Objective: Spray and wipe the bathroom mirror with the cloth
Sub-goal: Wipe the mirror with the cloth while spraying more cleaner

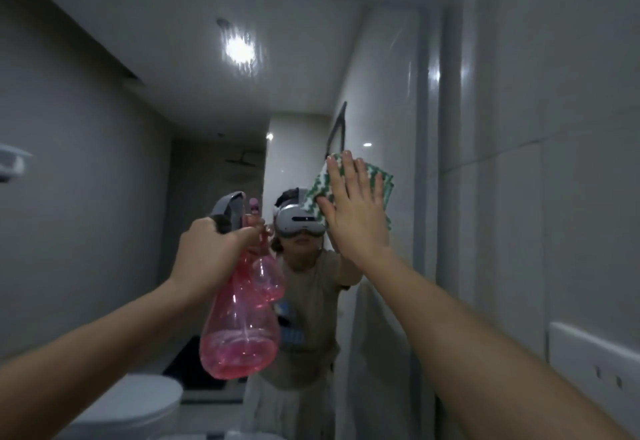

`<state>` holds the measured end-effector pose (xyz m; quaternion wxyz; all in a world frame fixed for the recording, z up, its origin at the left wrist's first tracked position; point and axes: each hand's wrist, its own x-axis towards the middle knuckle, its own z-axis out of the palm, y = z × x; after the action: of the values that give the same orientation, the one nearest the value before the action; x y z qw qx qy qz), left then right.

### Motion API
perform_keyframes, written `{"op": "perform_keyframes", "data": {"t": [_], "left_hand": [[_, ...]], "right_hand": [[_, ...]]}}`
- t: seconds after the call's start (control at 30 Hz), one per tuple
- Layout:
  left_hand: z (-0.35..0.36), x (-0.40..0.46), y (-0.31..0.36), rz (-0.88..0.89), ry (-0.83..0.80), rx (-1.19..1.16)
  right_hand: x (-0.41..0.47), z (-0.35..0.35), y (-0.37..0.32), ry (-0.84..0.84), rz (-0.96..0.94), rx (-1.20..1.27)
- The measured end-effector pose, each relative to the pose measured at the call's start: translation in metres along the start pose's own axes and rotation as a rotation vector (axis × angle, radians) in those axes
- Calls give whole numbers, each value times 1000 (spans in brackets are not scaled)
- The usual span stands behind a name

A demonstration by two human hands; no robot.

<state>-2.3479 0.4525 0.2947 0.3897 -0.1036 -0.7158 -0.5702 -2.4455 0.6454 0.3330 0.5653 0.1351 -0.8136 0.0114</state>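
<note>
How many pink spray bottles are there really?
1. The real pink spray bottle is in the left hand. The second just behind it is only its reflection in the mirror.

Translucent pink plastic spray bottle (239, 328), woven green-and-white cloth (377, 183), glossy mirror (138, 128), glossy wall tiles (554, 128)

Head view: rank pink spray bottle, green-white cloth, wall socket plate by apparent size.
1. Pink spray bottle, largest, though it is nearest the camera.
2 and 3. Green-white cloth and wall socket plate: unsure; the hand covers much of the cloth and the frame edge crops the plate.
</note>
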Motion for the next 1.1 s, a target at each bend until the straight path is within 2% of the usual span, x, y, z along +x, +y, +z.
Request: {"op": "perform_keyframes", "data": {"t": [0.23,0.47,0.63,0.77,1.1], "left_hand": [[-33,-61,-27,-112,-25,93],[-98,-71,-41,-126,-3,195],[-148,-57,-55,-118,16,187],[-206,-37,-77,-123,20,131],[-381,28,-152,-82,-53,180]], "right_hand": [[-82,35,-35,-22,101,51],[-82,39,-83,-8,334,96],[-79,49,-146,-52,227,78],[-72,68,-221,-66,133,58],[-38,113,-426,-11,104,35]]}}
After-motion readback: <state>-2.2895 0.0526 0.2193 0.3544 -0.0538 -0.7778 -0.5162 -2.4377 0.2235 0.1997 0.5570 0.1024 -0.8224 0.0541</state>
